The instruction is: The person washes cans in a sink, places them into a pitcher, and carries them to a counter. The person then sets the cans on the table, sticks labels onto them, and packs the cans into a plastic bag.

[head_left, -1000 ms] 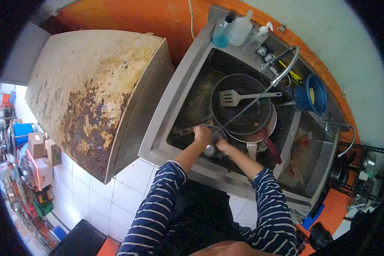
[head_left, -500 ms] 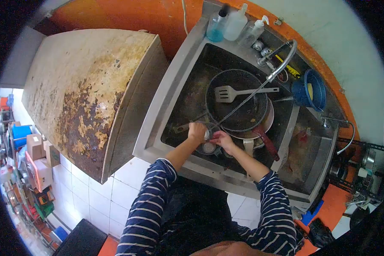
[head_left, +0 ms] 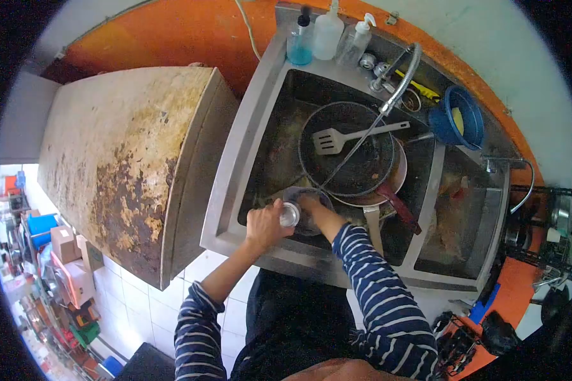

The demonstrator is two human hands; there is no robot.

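My left hand (head_left: 264, 225) is closed around a small clear round cup (head_left: 290, 214), its open mouth facing up, over the near left part of the sink. Beside it, my right hand (head_left: 310, 204) reaches down into a clear round bowl (head_left: 323, 219); its fingers are hidden there. Just beyond the hands lies a dark speckled frying pan (head_left: 337, 174) with a dark red handle (head_left: 398, 207). A slotted spatula (head_left: 328, 141) rests in that pan. Under it sits a paler pan with a light handle (head_left: 373, 228). The faucet's spout (head_left: 397, 95) and thin water stream cross above the pan.
Along the sink's back ledge stand a bottle of blue liquid (head_left: 300, 47), a white bottle (head_left: 328, 35) and a pump bottle (head_left: 354, 43). A blue basket (head_left: 448, 120) hangs near the back right. To the left is a worn, peeling board (head_left: 121, 159).
The hands have parted: my left hand has moved left and nearer with the cup, and my right hand has gone into the bowl. The camera view has shifted slightly.
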